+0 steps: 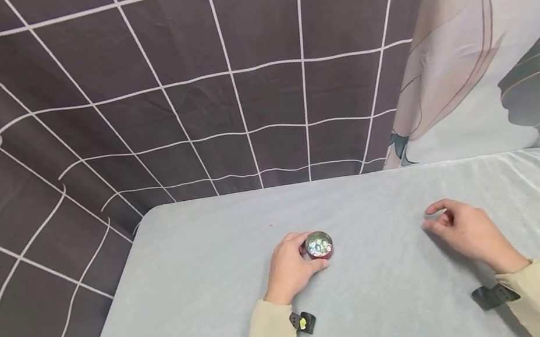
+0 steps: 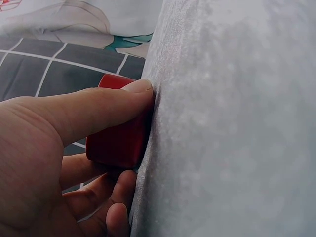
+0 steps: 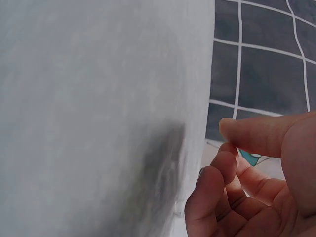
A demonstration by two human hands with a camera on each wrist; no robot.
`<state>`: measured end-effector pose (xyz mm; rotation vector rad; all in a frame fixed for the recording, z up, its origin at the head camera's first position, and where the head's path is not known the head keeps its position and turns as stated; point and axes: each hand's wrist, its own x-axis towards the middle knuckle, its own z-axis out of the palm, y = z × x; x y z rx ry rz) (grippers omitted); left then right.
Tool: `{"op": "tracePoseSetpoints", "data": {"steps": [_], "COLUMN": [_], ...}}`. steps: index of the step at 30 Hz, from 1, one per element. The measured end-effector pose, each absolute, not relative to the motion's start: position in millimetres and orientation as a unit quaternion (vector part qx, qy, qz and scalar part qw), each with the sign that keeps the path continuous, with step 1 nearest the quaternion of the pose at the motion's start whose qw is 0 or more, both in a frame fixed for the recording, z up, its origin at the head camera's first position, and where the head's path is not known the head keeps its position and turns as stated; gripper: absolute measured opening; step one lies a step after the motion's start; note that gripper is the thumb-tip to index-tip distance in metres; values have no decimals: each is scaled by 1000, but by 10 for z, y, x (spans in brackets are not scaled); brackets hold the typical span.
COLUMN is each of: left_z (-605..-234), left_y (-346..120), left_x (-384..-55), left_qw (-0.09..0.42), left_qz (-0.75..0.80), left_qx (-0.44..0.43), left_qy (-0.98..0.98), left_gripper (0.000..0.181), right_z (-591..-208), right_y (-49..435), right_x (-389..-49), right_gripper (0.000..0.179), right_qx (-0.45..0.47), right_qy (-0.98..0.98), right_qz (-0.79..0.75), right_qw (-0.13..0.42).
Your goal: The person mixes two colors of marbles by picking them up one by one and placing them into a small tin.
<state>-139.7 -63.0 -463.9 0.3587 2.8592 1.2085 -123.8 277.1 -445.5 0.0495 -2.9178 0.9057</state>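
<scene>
My left hand (image 1: 291, 264) holds a small round red object (image 1: 319, 245) between thumb and fingers, low at the table. Its top is shiny, with a green, white and blue pattern. In the left wrist view the thumb lies across the smooth red side (image 2: 121, 143), and the other fingers curl behind and below it. The red side meets the grey cloth there. My right hand (image 1: 465, 229) hovers over the right part of the table, apart from the object. Its fingers (image 3: 205, 192) are loosely curled, with nothing between them and the thumb.
A pale grey velvety cloth (image 1: 387, 303) covers the table. Behind and to the left hangs a dark curtain (image 1: 269, 98) with white grid lines. A leaf-patterned curtain (image 1: 467, 72) hangs at the back right. Both wrists wear black straps (image 1: 496, 296) over beige sleeves.
</scene>
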Motion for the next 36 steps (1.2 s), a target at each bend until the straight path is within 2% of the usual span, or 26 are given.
{"op": "tracePoseSetpoints", "data": {"steps": [14,36], "left_z": [-4628,-4638], "left_y": [-632,-626], "left_x": [-1415,-1406], "left_qw": [8,15], "left_qz": [389,394], "left_qx": [117,110], "left_qy": [914,912], "left_gripper": [54,54], "right_z": [-4515,-4532], "right_y": [2930,3116], "right_x": [-1244,-1273], "right_gripper": [30,40], "right_qx": [3,-30], "right_qy": [-959,-963], "right_qz": [278,268], "right_qw": [55,4]}}
